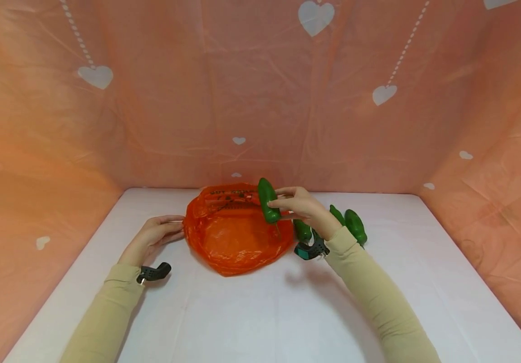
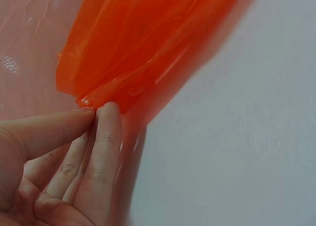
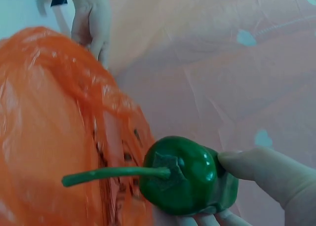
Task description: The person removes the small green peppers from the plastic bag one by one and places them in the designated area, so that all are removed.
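Observation:
An orange plastic bag (image 1: 242,242) lies spread on the white table, its mouth wide and facing up toward the head camera. My left hand (image 1: 158,233) pinches the bag's left rim between thumb and fingertips, as the left wrist view shows up close. Over the bag's right side, my right hand (image 1: 303,205) grips a green pepper (image 1: 267,199) between thumb and fingers. That pepper's stem points down in the head view, and in the right wrist view its stem end (image 3: 165,174) faces the camera, beside the bag.
Several more green peppers lie to the right of the bag, one pepper (image 1: 355,226) beyond the right wrist and another pepper (image 1: 302,230) partly behind the right hand. Orange cloth (image 1: 265,101) with white hearts walls the white table (image 1: 224,322) at the back and sides.

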Demonstrator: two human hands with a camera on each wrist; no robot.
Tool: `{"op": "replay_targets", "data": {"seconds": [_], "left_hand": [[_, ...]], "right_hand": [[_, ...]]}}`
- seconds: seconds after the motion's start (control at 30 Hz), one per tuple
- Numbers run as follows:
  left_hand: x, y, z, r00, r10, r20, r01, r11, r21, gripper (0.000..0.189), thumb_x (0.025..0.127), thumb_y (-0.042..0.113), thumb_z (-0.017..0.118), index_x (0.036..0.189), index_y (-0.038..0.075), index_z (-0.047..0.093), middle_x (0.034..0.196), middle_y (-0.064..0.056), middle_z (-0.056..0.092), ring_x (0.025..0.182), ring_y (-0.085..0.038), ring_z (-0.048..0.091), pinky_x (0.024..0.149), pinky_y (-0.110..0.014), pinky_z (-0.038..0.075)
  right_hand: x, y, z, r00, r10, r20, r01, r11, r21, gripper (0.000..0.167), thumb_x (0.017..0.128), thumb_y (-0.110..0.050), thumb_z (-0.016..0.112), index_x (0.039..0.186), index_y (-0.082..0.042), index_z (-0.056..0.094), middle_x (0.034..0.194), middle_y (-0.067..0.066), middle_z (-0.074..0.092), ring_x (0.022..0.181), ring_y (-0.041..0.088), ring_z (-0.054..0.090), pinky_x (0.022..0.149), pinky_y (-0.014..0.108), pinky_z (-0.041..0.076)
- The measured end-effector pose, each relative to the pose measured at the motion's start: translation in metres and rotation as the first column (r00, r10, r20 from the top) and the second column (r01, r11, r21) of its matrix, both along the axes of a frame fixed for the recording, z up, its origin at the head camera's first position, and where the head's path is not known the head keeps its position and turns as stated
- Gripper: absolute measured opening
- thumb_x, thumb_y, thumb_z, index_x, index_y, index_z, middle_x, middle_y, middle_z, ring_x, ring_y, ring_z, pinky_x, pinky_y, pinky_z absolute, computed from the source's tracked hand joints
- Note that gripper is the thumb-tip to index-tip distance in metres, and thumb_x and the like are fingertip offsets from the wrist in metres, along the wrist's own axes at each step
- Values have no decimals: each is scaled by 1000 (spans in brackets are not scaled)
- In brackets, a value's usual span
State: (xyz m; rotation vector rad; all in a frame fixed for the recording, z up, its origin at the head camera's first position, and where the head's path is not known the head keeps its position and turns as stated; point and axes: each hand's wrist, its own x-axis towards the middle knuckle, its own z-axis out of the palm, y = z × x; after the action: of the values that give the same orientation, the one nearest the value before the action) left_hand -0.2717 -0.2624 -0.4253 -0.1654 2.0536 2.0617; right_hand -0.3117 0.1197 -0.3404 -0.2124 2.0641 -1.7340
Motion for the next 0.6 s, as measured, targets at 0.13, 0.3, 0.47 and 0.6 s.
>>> {"op": "replay_targets", "data": {"seconds": [0.13, 0.3, 0.47, 0.6], "left_hand": [[0, 0, -1, 1000, 4, -11, -4, 1000, 4, 49, 96, 5, 57, 138, -12, 38, 106, -8, 64, 91, -17, 67, 89, -33, 52], [1, -1, -2, 1000, 6, -20, -6, 1000, 11, 50, 95, 4, 57, 138, -13, 37, 106, -8, 65, 92, -18, 67, 88, -34, 52], [3, 0, -2, 1000, -4, -23, 4, 1000, -17, 50, 96, 8, 57, 140, -9, 38, 120, -16, 59, 99, -19, 66, 91, -34, 51], [5, 0, -2, 1000, -23, -21, 22, 998, -59, 51, 97, 12, 57, 141, -7, 39, 132, -23, 50, 104, -20, 64, 92, -33, 49]], "right_hand": [[0, 19, -1, 1000, -2, -13, 2, 1000, -4, 55, 88, -11, 69, 136, 2, 46, 117, 18, 56, 93, 28, 61, 88, 45, 53], [-2, 41, -3, 1000, 11, -25, -10, 1000, 15, 56, 89, -15, 69, 136, 2, 44, 111, 16, 61, 94, 27, 62, 89, 44, 53], [-4, 63, -4, 999, -2, -48, 4, 999, 35, 60, 89, -17, 69, 138, 3, 42, 113, 15, 61, 99, 29, 61, 89, 43, 53], [-6, 82, -7, 998, -3, -68, 6, 999, 48, 62, 90, -18, 68, 140, 4, 38, 114, 15, 60, 100, 28, 60, 92, 45, 51]]}}
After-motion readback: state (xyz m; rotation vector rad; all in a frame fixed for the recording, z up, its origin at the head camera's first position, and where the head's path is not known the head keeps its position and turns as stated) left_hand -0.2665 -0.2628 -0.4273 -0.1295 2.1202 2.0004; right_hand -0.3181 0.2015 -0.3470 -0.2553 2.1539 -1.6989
